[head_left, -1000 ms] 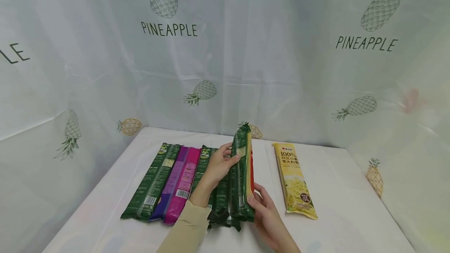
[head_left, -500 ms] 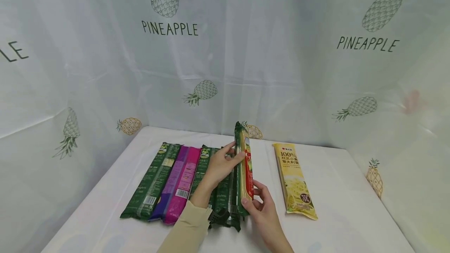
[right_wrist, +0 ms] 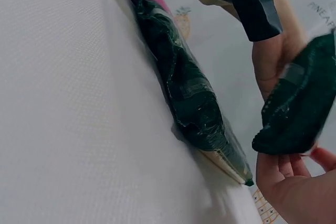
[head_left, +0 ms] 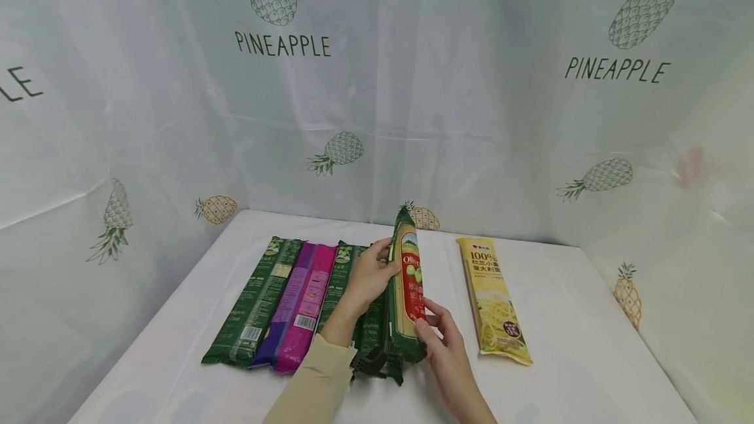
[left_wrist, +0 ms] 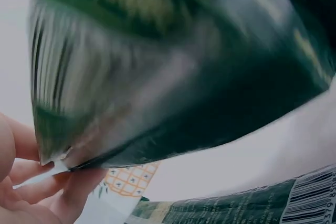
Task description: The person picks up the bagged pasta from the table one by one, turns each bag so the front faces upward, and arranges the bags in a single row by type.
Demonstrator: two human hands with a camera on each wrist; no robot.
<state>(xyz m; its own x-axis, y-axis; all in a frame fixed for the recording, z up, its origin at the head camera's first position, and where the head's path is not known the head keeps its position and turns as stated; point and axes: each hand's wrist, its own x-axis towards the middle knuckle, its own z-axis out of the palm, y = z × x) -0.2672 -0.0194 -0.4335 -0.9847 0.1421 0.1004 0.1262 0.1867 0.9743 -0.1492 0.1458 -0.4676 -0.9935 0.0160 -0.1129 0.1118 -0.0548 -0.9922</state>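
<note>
One curtain (head_left: 459,116) printed with pineapples hangs behind a white table (head_left: 571,326). Raised clear of the table, between the row and a yellow packet (head_left: 495,300), is a green packet (head_left: 406,293), red label turned toward the head camera. Beneath the left forearm lie another green packet (head_left: 253,306), a purple-and-pink packet (head_left: 300,309) and more green ones, partly covered, so their number is hard to tell. The left arm, in a tan sleeve (head_left: 312,381), slants up across them; its left hand (head_left: 368,273) grips the raised packet's upper left edge. The right hand (head_left: 449,349) grasps its lower right corner, thumb in front, forearm cut off below. Some fingertips are hidden behind the packet, whose print is blurred in the left wrist view. A black strap (head_left: 370,362) circles the left wrist.
</note>
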